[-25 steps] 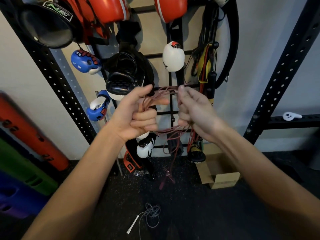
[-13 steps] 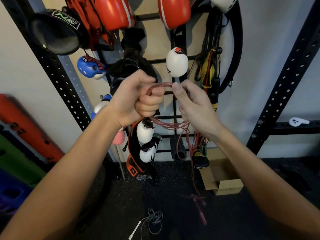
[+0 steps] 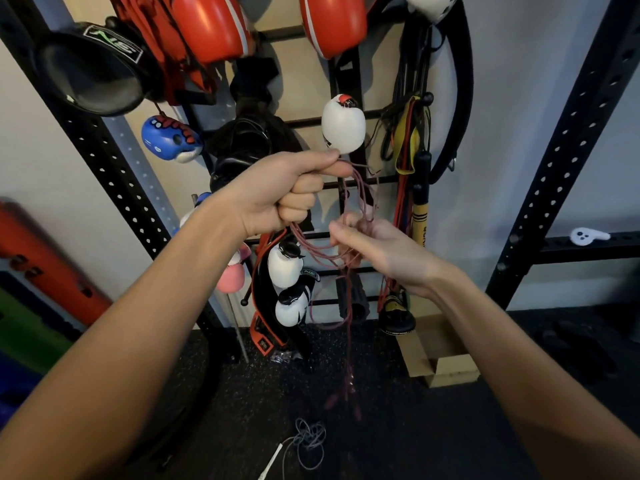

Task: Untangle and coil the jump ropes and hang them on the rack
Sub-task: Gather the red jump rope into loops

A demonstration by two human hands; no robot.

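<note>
1. Left hand [image 3: 277,192]: it is a closed fist. The fingers [image 3: 298,202] are pressed together round the gathered top of the red rope [image 3: 360,188], and the thumb is clamped across above them. Treat this hand as the fixed anchor and do not loosen it while loops are being added.
2. Right hand [image 3: 377,247]: it sits lower, with fingers loosely curled round several strands. The fingertips are hidden, so I cannot tell whether one strand is pinched.
3. The step appears to be coiling. Slide the right fingers down one strand only, then lift that length up to the left thumb.
4. Keep each loop hanging to the same depth below the left fingers, since uneven loops are likely to re-tangle.
5. The handles [image 3: 346,393] dangle well below the right fingers (blurred, near the floor). Leave them free so twist can run out.
6. Gear on the rack [image 3: 277,32] hangs just beyond the left fingertips, so strands could snag there.
7. A second rope [image 3: 310,441] lies bunched on the floor, well apart from both hands and not yet coiled.
</note>
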